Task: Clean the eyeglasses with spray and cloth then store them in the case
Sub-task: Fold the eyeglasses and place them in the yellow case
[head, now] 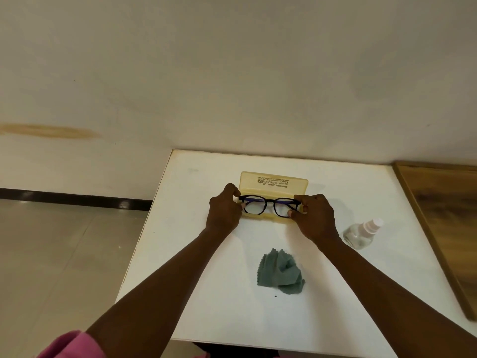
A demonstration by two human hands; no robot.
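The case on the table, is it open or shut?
Open. The lid of the case stands up behind, its printed inside facing the camera, and both hands hold the glasses over the tray.

left arm: bare from wrist to above the elbow, no watch, band or ring to be seen
right arm: bare along all its visible length, wrist unadorned
left hand (pixel 224 211): bare, no glove, knuckles toward the camera
right hand (pixel 316 218): bare, no glove, fingernails short
sleeve (pixel 69 344): pink cloth, soft and bunched, pushed up on the left arm, at the tabletop (pixel 206 306) near-left corner
clothing edge: a thin strip of the same pink below the tabletop's near edge
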